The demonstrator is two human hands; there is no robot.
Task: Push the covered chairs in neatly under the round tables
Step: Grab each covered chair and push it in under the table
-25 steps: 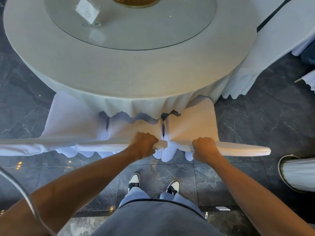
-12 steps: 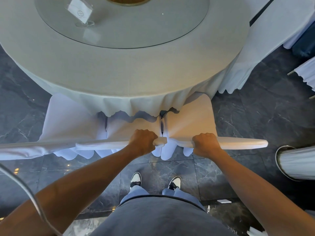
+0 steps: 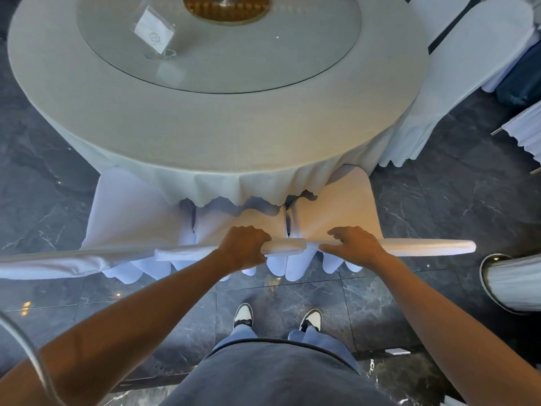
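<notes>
The round table (image 3: 205,136) has a pale cloth, and three white covered chairs stand tucked under its near edge. My left hand (image 3: 244,247) grips the top of the middle chair's (image 3: 288,247) backrest near its right end. My right hand (image 3: 355,246) rests on the left end of the right chair's (image 3: 348,206) backrest top, with fingers spread and loose over it. The left chair (image 3: 131,212) stands beside them untouched. The cloth's scalloped hem hangs over the front of all three seats.
A glass turntable (image 3: 263,54) with a clear card holder (image 3: 153,33) sits on the table. Another covered chair (image 3: 468,68) stands at the table's right side, and part of one (image 3: 515,282) shows at the right edge. The floor is dark marble (image 3: 439,200).
My right hand has loosened from a closed grip on the right chair's backrest to spread fingers. The chairs sit slightly further under the table. My left hand keeps its grip.
</notes>
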